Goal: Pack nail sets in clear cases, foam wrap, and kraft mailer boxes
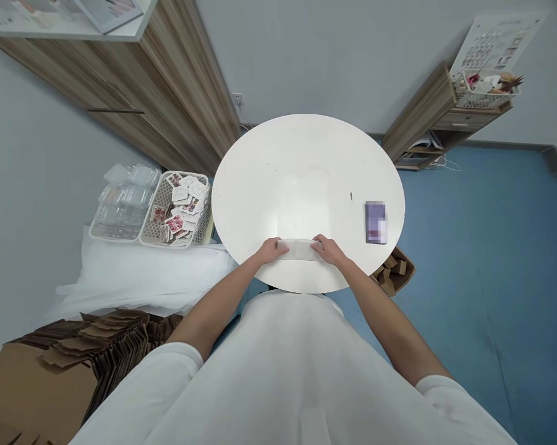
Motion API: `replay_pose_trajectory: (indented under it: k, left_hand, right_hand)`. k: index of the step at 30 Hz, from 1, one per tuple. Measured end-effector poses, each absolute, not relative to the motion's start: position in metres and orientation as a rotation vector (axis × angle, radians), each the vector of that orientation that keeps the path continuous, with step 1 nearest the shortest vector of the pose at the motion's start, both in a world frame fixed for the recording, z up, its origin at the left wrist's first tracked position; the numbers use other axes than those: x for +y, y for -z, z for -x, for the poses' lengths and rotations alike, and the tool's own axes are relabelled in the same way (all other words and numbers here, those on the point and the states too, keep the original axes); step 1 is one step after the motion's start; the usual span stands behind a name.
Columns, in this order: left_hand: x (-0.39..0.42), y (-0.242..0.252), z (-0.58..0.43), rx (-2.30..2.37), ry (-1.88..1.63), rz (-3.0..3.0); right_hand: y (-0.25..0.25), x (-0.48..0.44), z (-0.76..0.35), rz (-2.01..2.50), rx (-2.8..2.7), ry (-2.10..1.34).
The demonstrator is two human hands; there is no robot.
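Observation:
A flat, whitish, slightly see-through strip lies across the near part of the white oval table; it looks like a folded sheet, though its material is hard to make out. Its left end is pinched by my left hand, thumb turned inward. My right hand grips the opposite end in the same way. Both hands rest low over the tabletop, close to my body. Off to the right on the table is a purple, blurred-out flat item, apart from my hands.
Left of the table stand a white basket of printed cards and a basket of clear plastic packs. Flat brown cardboard is stacked at lower left. A cardboard box sits below the table's right edge, and cabinets stand behind.

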State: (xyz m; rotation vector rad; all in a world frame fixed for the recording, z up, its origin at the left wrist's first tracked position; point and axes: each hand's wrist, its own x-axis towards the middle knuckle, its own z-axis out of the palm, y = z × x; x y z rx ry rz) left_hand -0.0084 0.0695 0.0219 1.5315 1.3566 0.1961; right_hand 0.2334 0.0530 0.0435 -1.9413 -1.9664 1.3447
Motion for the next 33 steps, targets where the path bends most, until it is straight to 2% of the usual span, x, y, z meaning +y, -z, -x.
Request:
replay_pose_trajectory:
  k: [7, 14, 19, 23, 26, 29, 33]
  left_hand:
    - [0.064, -0.011, 0.006, 1.570, -0.163, -1.552]
    - [0.063, -0.012, 0.003, 1.644, -0.121, -1.565]
    - [0.059, -0.012, 0.003, 1.723, -0.121, -1.570]
    - [0.055, -0.020, 0.002, 1.829, -0.318, -1.745]
    - [0.057, -0.028, -0.006, 1.614, -0.342, -2.098]
    - [0.060, -0.031, -0.017, 1.291, -0.183, -2.343]
    - [0.063, -0.026, -0.029, 1.126, -0.015, -2.427]
  right_hand:
    - [-0.038, 0.058, -0.235, 1.929, -1.816, -1.323]
    - [-0.027, 0.053, -0.237, 2.146, -1.648, -1.134]
    - [-0.019, 0.041, -0.242, 2.242, -1.684, -0.826]
    - [-0.021, 0.032, -0.242, 2.152, -1.834, -0.445]
    - [-0.026, 0.032, -0.238, 1.889, -2.157, -0.447]
    - [-0.028, 0.035, -0.230, 1.627, -2.467, -0.544]
    - [-0.026, 0.038, -0.223, 1.593, -2.605, -0.655]
